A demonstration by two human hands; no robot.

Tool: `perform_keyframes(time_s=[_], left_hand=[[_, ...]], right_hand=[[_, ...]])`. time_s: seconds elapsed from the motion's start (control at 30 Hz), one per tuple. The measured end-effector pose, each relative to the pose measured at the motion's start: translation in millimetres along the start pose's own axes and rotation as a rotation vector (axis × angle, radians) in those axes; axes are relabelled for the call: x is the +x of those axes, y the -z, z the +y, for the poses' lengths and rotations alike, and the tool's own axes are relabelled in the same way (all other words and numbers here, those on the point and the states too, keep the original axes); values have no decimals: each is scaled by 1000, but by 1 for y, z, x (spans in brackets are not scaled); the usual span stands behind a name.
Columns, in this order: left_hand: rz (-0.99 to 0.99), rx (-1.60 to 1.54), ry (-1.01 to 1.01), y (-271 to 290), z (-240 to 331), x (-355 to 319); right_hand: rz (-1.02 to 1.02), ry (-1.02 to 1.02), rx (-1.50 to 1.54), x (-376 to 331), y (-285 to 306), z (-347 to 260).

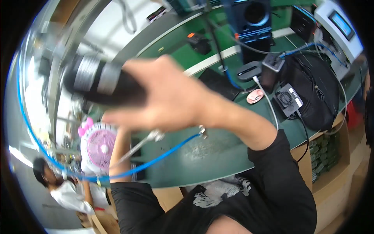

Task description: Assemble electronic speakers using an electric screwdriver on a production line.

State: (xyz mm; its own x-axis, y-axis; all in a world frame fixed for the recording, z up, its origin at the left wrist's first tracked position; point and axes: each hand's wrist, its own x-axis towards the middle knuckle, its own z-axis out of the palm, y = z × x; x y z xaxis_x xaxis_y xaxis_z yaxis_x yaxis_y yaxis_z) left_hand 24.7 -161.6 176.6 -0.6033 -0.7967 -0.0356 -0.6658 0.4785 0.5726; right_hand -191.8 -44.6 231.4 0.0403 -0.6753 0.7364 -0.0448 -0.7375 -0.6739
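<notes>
My right hand (167, 93) reaches across to the left and is wrapped round a black, rounded device (134, 87) with pale labels on its side. Motion blurs both, so the device's exact kind does not show. My left forearm (120, 156) rises behind it, and my left hand is hidden by the right hand and the device. Below my right hand, a blue tube (167, 155) with a metal fitting at its end curves across the view. A whitish cable (136, 147) with a pale plug runs close beside it.
A pink-and-white fan (102, 147) stands left. On the green table (194, 167) are a fan-vented box (289, 100), a small pink oval object (255, 96), a black bag-like item (317, 89) and a white device with a screen (341, 27). Another person (70, 191) is at lower left.
</notes>
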Motion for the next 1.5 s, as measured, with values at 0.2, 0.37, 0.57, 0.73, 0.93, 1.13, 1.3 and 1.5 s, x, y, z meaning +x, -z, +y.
perform_keyframes(time_s=[0.2, 0.37, 0.57, 0.73, 0.93, 1.13, 1.3, 1.5], left_hand=[[-326, -639, 167, -55, 1, -142], [-359, -489, 19, -96, -26, -152], [-182, -314, 93, -103, -41, -152], [67, -62, 75, -118, -31, -163], [393, -1, -78, -128, -16, -172], [522, 174, -215, -158, -11, -179], [364, 99, -91, -152, -4, -178], [363, 128, -46, -157, -2, -175]], right_hand=[[-66, -126, 163, 22, -16, -2], [-80, -237, 217, 20, -16, -5], [-522, -287, 738, 43, -20, 13], [-560, -208, 789, 40, -46, -23], [-681, -218, 778, 46, -54, -29], [-711, -281, 723, 46, -57, -18], [-821, -208, 777, 44, -68, -12], [-812, -251, 741, 45, -67, -15]])
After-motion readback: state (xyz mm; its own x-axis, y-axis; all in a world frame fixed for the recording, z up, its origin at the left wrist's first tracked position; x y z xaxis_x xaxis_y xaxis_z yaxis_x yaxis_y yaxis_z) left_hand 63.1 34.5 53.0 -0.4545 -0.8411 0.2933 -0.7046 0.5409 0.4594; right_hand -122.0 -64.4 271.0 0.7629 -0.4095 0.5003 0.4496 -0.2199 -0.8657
